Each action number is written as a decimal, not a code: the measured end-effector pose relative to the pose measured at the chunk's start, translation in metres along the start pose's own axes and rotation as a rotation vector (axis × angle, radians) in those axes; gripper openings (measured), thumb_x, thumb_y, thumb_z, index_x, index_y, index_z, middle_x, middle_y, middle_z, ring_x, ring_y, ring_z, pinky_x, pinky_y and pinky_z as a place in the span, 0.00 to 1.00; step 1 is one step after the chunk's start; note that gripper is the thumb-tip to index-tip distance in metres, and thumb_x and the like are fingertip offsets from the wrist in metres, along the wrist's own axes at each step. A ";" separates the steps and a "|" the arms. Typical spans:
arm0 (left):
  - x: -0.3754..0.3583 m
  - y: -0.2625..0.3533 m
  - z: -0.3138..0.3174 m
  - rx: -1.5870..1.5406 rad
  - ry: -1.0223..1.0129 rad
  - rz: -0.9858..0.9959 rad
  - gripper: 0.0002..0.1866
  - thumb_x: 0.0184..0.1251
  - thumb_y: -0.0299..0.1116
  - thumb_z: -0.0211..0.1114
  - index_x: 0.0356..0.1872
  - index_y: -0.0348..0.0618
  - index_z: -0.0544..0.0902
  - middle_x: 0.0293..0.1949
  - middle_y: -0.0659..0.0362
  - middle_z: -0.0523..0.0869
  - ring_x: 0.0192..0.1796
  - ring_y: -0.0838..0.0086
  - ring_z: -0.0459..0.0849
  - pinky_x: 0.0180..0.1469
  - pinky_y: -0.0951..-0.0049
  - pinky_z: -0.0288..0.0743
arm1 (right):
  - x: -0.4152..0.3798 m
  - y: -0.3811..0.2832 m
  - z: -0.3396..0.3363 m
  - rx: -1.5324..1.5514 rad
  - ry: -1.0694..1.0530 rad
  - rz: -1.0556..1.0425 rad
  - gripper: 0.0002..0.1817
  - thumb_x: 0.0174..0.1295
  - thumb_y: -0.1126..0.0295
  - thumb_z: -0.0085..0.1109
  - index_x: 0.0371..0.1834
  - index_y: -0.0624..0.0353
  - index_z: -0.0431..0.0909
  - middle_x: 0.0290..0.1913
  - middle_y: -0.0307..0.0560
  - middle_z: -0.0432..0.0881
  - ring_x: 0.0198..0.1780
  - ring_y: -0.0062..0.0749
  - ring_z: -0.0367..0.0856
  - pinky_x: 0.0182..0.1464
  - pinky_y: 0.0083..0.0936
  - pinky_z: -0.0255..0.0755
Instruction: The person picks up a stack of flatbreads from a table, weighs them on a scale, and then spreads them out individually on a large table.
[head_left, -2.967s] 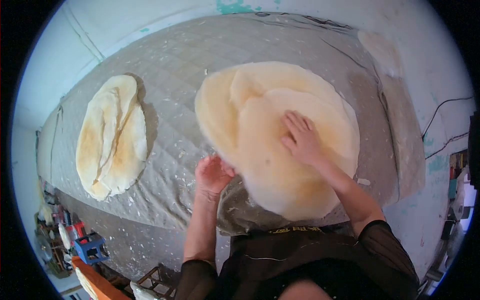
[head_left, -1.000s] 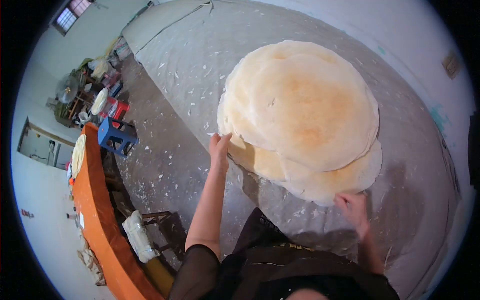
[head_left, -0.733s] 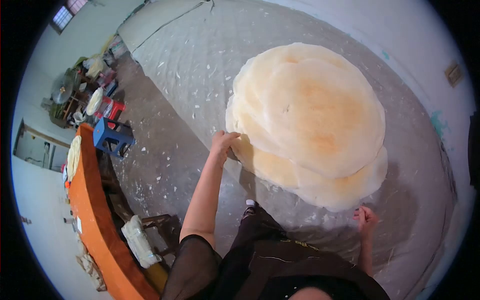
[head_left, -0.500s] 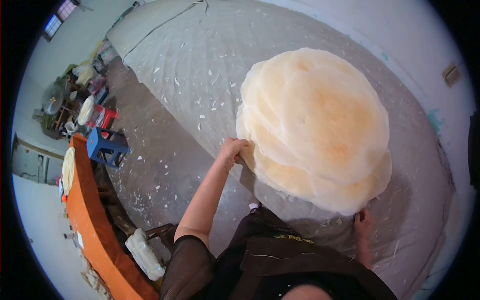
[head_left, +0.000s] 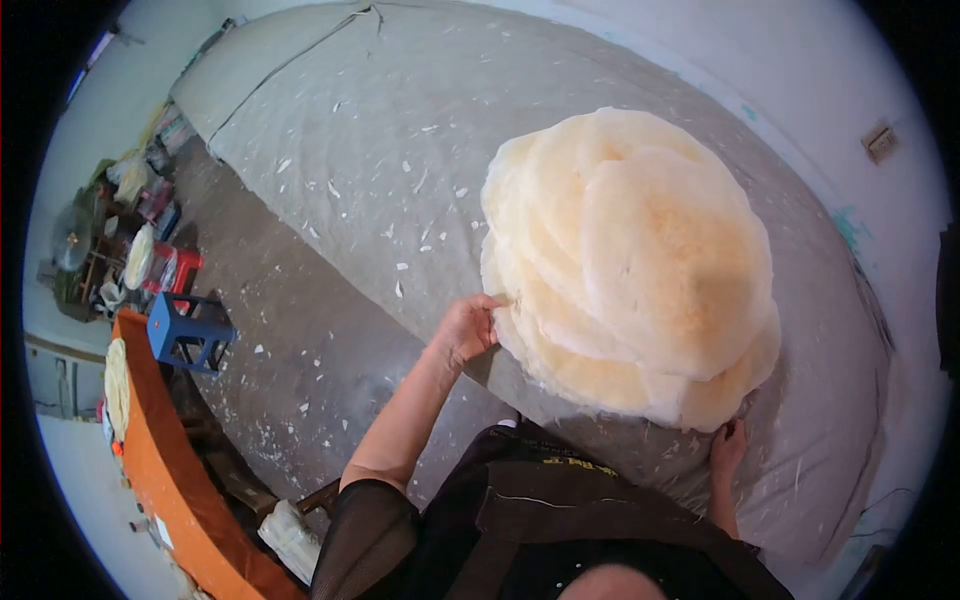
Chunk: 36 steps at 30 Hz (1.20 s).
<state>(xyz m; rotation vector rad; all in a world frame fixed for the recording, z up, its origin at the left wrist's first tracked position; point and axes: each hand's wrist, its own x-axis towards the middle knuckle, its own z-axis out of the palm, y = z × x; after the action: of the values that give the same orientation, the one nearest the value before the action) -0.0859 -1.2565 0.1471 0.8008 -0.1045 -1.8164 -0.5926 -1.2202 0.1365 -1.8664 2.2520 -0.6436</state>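
Observation:
A pile of large, thin, round flatbreads (head_left: 650, 250), cream with light brown patches, lies on a grey cloth-covered surface (head_left: 400, 130). Its layers overlap unevenly, with wavy edges. At the pile's left edge, my left hand (head_left: 468, 328) has its thumb and fingers closed on the rim of the lower sheets. My right hand (head_left: 728, 450) is at the near right edge, its curled fingers gripping the rim; some fingertips are hidden.
White flakes are scattered over the cloth and the floor (head_left: 290, 330). To the left stand a blue stool (head_left: 190, 325), a red stool (head_left: 185, 268) and a long orange-covered table (head_left: 190, 480). A wall (head_left: 800, 90) runs along the right.
My view has turned slightly, so the stools and table sit farther left and lower. The pile's upper layers look more rippled. Both hands stay at its edges.

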 end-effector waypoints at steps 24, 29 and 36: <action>0.016 -0.067 0.031 -0.501 -0.173 0.097 0.32 0.59 0.53 0.44 0.61 0.45 0.60 0.61 0.52 0.63 0.61 0.56 0.61 0.62 0.55 0.54 | 0.001 -0.005 -0.036 0.028 -0.236 0.031 0.10 0.50 0.73 0.51 0.36 0.65 0.72 0.34 0.54 0.77 0.37 0.41 0.75 0.40 0.29 0.68; 0.003 -0.047 0.080 -0.534 -0.280 0.102 0.34 0.58 0.56 0.45 0.61 0.46 0.58 0.62 0.53 0.60 0.62 0.56 0.58 0.62 0.52 0.53 | -0.010 -0.097 -0.083 0.412 -1.000 0.107 0.16 0.56 0.68 0.51 0.47 0.63 0.70 0.41 0.46 0.77 0.43 0.29 0.75 0.46 0.25 0.67; 0.001 -0.020 0.133 -0.529 -0.455 0.067 0.40 0.53 0.64 0.45 0.63 0.49 0.54 0.64 0.53 0.54 0.65 0.55 0.53 0.60 0.44 0.50 | -0.026 -0.146 0.023 1.199 -1.073 0.308 0.25 0.61 0.61 0.45 0.57 0.66 0.58 0.49 0.56 0.72 0.52 0.40 0.71 0.54 0.30 0.65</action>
<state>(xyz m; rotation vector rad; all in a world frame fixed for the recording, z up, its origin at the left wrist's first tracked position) -0.1773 -1.2891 0.2405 0.0082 0.0563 -1.8156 -0.4466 -1.2206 0.1722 -0.8345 0.9706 -0.5204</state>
